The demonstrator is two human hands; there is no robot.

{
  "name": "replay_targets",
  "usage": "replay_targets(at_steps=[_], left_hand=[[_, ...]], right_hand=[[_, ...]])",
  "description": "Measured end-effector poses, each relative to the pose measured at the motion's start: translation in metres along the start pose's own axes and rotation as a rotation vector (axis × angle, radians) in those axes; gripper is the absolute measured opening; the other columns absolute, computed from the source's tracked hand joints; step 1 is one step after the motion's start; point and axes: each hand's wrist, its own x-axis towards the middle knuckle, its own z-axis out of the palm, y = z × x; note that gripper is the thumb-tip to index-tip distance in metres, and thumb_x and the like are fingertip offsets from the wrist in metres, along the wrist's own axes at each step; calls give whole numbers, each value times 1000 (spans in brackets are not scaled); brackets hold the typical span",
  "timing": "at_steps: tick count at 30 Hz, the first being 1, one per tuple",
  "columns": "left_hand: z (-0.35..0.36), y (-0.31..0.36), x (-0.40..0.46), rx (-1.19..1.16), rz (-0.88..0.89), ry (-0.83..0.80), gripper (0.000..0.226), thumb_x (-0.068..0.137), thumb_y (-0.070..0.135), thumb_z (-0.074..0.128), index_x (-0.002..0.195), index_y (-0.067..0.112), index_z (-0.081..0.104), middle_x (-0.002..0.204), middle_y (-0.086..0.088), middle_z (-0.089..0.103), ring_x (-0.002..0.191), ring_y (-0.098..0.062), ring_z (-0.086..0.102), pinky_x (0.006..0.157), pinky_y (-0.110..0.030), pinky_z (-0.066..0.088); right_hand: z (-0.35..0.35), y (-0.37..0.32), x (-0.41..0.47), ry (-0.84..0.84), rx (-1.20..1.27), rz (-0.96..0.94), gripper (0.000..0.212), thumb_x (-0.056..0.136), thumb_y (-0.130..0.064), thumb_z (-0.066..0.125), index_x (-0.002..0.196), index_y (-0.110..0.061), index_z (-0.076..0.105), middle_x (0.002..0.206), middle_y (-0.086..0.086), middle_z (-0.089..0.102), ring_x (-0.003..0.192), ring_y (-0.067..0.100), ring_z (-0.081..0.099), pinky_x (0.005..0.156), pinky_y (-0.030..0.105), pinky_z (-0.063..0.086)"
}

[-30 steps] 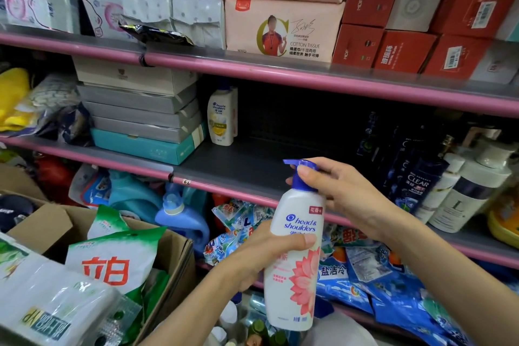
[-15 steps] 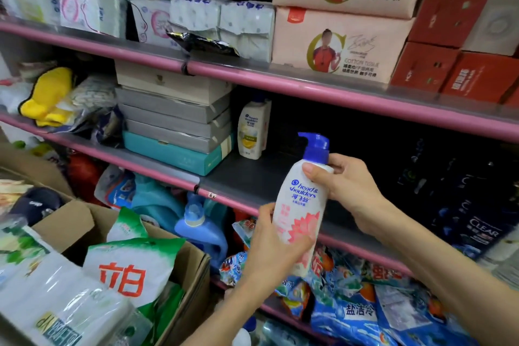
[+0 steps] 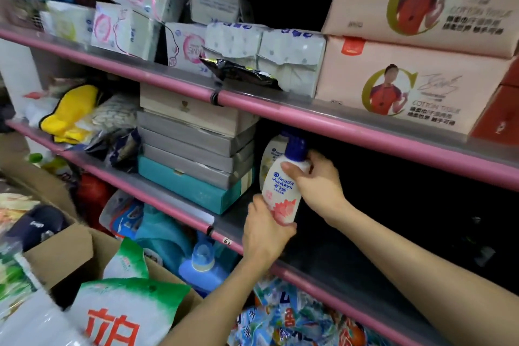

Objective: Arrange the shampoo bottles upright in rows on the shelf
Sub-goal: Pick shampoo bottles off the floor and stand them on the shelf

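While left hand [image 3: 265, 236] grips shampoo bottle [image 3: 282, 191] base | right hand [image 3: 318, 185] curls round its neck

Open bay: your clear way in is the dark middle shelf [image 3: 351, 250], right of the held bottle.
Left wall: the stacked boxes [image 3: 193, 146] block you there.
Behind: a second shampoo bottle [image 3: 270, 153] stands just beyond.
Ceiling: the pink upper rail [image 3: 365, 132] sits close over the pump.
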Motion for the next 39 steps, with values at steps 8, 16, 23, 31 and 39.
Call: replay_targets(at_steps=[8,16,23,31,39], left_hand=[[21,-20,45,-1,-94,74,68,65,30,78,111,8,35,108,-9,43,97,-34,57,72,-35,46],[29,-22,79,0,-88,21,68,67,29,78,117,6,38,113,-10,48,101,-28,57,77,-32,48],[36,-26,98,0,-33,29,71,62,32,81,115,6,41,114,-11,53,102,-29,57,79,-33,45],[39,-26,105,-7,3,51,73,62,32,83,117,6,42,116,-12,53,106,-30,56,84,-35,46],[38,-28,103,-37,-5,45,74,61,31,83,118,10,41,117,-10,53,107,-29,56,85,-35,47]], right_hand=[[17,0,51,-202,-254,-53,41,86,-24,65,124,-13,54,119,8,65,106,23,62,86,30,49],[22,0,85,-159,-373,-169,41,88,-31,63,125,-16,53,126,4,59,114,21,56,85,20,36],[29,13,104,-68,-466,-260,35,89,-28,62,119,-12,56,127,5,57,118,21,52,91,24,36],[29,14,115,-61,-569,-294,38,90,-30,59,123,-12,55,132,3,54,122,20,49,93,24,33],[28,13,110,-69,-505,-260,36,89,-30,61,120,-13,57,128,2,57,118,20,52,90,23,37]])
